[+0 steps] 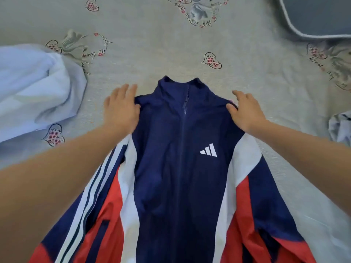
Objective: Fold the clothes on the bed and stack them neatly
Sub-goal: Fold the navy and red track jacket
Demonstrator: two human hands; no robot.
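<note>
Jacket (171, 158) shoulders lie under left hand (121, 109) and right hand (245, 111), each grip wide.

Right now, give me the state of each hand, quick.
Left hand: open, fingers straight, resting on the jacket at its shoulder.
Right hand: open, fingers relaxed, pressing the other shoulder.

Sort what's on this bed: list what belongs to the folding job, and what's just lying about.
Part of the job:
navy track jacket, spread face up
pale blue garment, crumpled
white garment, at the frame edge
left hand and right hand, at the jacket's shoulders

Just there:
heart-print bedsheet
grey blanket
</note>
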